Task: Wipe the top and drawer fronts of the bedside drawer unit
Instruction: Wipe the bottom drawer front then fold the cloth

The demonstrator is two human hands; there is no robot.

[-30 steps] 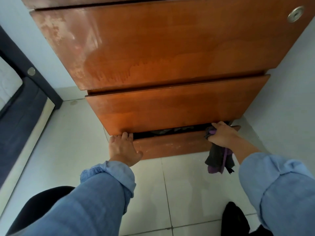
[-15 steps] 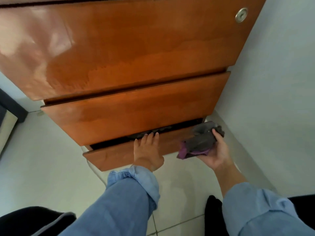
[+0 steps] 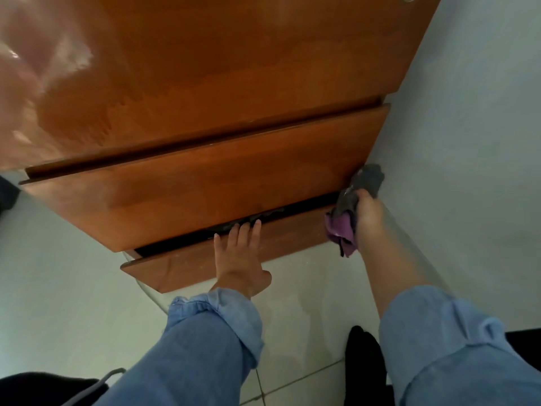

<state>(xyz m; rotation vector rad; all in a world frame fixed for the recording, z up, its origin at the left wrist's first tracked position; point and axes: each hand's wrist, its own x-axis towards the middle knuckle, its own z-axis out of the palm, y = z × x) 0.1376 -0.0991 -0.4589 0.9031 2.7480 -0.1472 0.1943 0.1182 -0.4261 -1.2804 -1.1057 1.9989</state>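
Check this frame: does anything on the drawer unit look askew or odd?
Yes. The bottom drawer sits skewed, its left end pulled out further than its right, with dark contents showing in the gap. The left hand rests on it; the right hand grips the cloth.

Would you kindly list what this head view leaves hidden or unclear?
- Wooden drawer unit: its top is cut off by the frame's upper edge.
- Bottom drawer: contents are dark, shadowed by the drawer above.
- Grey and purple cloth: the right hand covers part of it.
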